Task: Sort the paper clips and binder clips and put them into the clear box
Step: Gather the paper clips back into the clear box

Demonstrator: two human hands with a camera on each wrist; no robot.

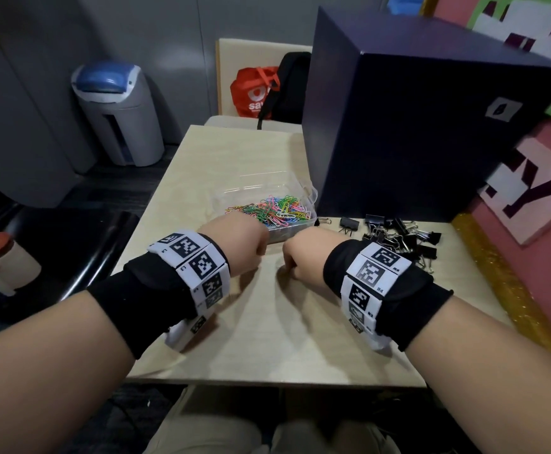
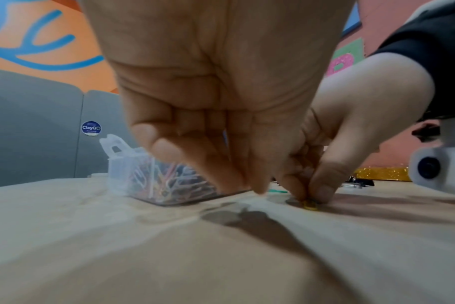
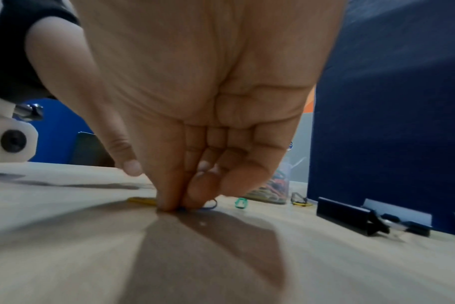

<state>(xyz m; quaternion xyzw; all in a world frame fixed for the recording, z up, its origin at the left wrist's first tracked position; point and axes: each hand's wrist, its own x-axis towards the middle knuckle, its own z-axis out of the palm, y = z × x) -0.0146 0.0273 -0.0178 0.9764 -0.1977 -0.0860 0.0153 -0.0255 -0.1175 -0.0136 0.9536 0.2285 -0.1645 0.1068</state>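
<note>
Head view shows both hands low on the pale wood-grain bench (image 1: 267, 322), knuckles up, just in front of the clear plastic box (image 1: 306, 191). That box holds a heap of coloured wire paper clips (image 1: 267, 208). To its right, on the bench against the large dark navy box (image 1: 415, 132), lies a scatter of black metal binder clips (image 1: 398, 237).

The right hand (image 1: 295, 257) points its fingers down at the bench; in the right wrist view its thumb and fingertips (image 3: 169, 197) are pressed together, the grip pinching a thin blue paper clip (image 3: 212, 205) that lies on the surface. A yellow paper clip (image 3: 143, 200) lies touching those fingertips on the other side, and a green paper clip (image 3: 240, 203) lies apart, nearer the clear box.

The left hand (image 1: 238, 244) sits close beside the right, its fingers curled downward with the tips near the bench; whether its grip holds anything cannot be told
</note>
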